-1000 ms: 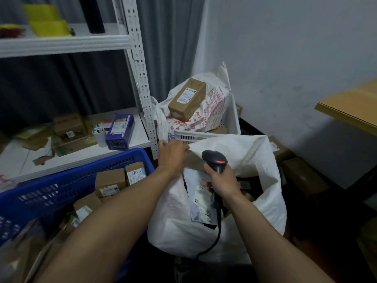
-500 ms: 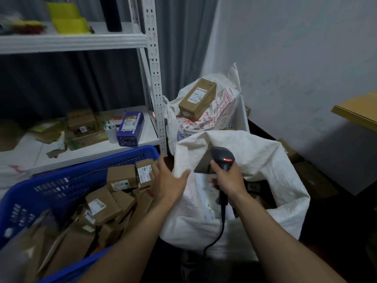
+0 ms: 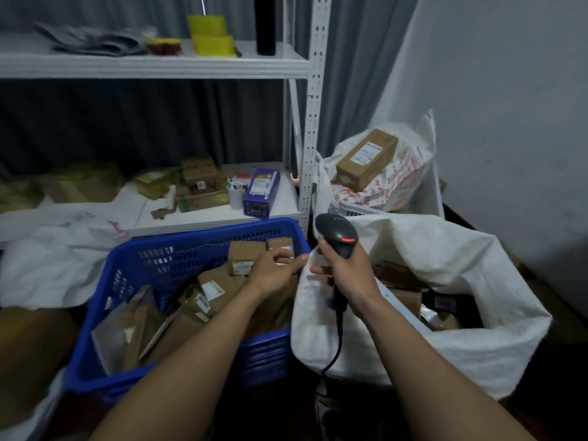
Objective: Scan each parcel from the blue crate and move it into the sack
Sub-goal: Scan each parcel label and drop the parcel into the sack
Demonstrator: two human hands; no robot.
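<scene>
Parcels, brown boxes and flat mailers, lie jumbled at mixed angles in the blue crate, at 9 o'clock from the white sack. The left hand reaches over the crate's far right corner with its fingers half bent. Its tips are at a small brown parcel against the wall; whether they grasp it cannot be told. The right hand is wrapped round the handle of a black scanner above the sack's near rim. The handle is upright, the head tips toward 10 o'clock, and a red light is on. Both forearms stretch forward from 6 o'clock, the scanner's cable hanging between them.
</scene>
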